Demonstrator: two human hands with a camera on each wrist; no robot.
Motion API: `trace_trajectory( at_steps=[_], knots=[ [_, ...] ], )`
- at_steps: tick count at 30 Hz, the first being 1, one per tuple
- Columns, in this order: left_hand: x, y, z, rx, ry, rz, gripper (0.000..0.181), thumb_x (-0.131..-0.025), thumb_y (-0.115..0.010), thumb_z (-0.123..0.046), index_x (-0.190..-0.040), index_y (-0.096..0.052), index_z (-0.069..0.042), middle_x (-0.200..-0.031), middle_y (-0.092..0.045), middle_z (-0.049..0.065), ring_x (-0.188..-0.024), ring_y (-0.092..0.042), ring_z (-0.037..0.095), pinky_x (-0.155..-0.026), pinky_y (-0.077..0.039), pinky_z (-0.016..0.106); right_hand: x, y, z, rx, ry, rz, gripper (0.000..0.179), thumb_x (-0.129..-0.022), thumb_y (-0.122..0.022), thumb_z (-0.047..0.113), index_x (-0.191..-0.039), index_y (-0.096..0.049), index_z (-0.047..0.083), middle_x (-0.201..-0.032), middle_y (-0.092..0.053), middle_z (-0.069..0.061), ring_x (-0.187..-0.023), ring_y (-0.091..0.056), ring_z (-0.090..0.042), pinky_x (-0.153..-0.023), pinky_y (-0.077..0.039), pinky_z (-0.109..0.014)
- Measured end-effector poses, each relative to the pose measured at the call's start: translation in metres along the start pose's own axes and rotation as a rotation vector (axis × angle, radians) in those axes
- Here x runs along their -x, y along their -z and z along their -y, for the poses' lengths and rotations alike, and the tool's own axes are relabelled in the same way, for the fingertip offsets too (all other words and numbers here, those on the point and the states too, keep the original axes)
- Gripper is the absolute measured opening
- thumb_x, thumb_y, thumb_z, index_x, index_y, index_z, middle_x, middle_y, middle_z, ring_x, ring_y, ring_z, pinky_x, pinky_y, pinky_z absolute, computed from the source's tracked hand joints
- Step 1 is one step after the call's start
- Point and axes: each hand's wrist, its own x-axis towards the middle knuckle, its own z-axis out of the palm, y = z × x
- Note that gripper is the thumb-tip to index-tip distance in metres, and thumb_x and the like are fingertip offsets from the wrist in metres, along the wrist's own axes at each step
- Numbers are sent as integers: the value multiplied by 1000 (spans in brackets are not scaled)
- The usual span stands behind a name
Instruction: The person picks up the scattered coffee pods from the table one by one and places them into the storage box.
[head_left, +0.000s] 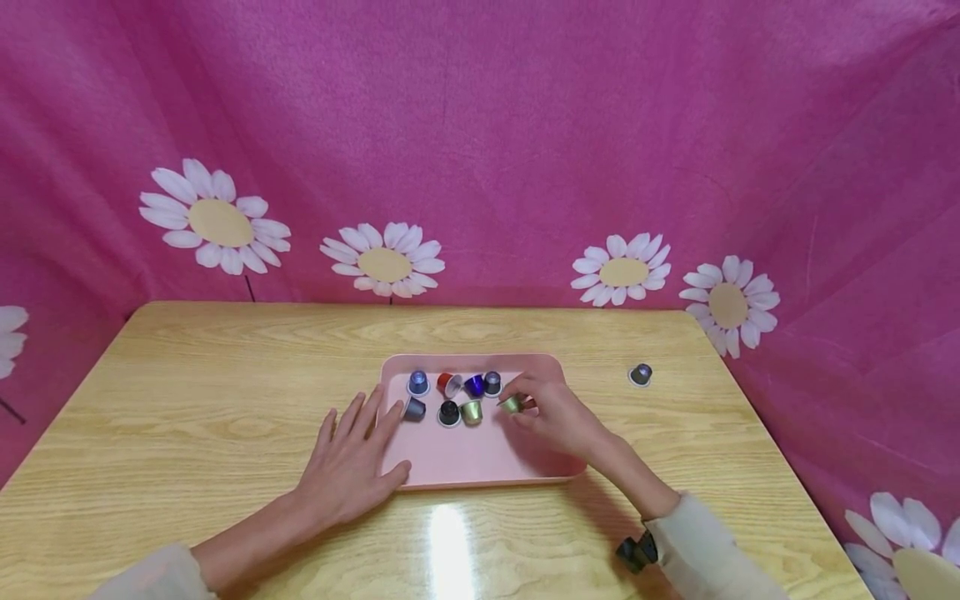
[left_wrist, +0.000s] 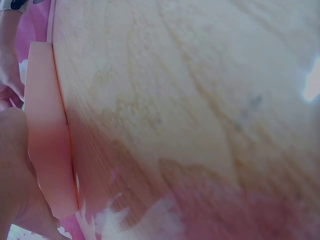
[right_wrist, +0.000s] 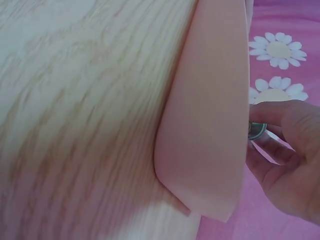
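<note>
A pink tray (head_left: 480, 458) holds several coffee capsules. My right hand (head_left: 555, 417) pinches a light green coffee capsule (head_left: 512, 404) over the tray's right part; the right wrist view shows that capsule (right_wrist: 257, 130) between thumb and fingers. My left hand (head_left: 350, 467) lies with fingers spread across the tray's left edge, fingertips close to a dark grey capsule (head_left: 415, 409) on its side. Between the hands are a black capsule (head_left: 448, 414), another green capsule (head_left: 472, 412), a red one (head_left: 448, 383), a blue one (head_left: 474, 385), a dark one (head_left: 492, 383) and a light blue one (head_left: 417, 383).
On the wooden table (head_left: 225, 400), right of the tray, stands one dark capsule (head_left: 641, 374). Behind the table hangs a magenta cloth (head_left: 480, 167) with white daisies. A black device (head_left: 636, 552) sits at my right wrist.
</note>
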Motion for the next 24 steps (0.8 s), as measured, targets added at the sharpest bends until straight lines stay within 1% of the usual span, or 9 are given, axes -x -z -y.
trace_trajectory(
  at_steps=[4, 10, 19, 24],
  knots=[
    [0, -1, 1, -3, -6, -7, 77, -90, -61, -50, -154, -40, -13, -163, -19, 17, -145, -21, 44, -111, -14, 68, -1, -5, 1, 42, -25, 5, 23, -82, -75, -8, -101, -71, 4, -102, -66, -4, -90, -61, -17, -80, -56, -30],
    [1, -1, 1, -4, -8, -16, 77, -90, -61, -50, -154, -40, -13, -163, -20, 17, -145, -21, 44, -111, -14, 68, -4, -11, 2, 89, -1, -6, 22, -82, -77, -5, -100, -72, 6, -102, -65, -5, -94, -60, -19, -81, -56, -31],
    [1, -1, 0, -12, -4, -3, 77, -90, -61, -51, -154, -40, -14, -163, -20, 16, -145, -22, 44, -111, -14, 68, -5, -19, 0, 95, -18, -11, 23, -80, -78, -4, -99, -72, 8, -103, -65, -4, -96, -62, -19, -83, -55, -30],
    [0, 1, -1, -13, -1, 1, 77, -91, -61, -50, -155, -39, -15, -163, -20, 16, -145, -22, 44, -111, -14, 68, -5, -21, 0, 132, -20, -5, 21, -81, -78, -2, -98, -73, 10, -105, -66, -5, -97, -61, -18, -83, -54, -30]
  ],
)
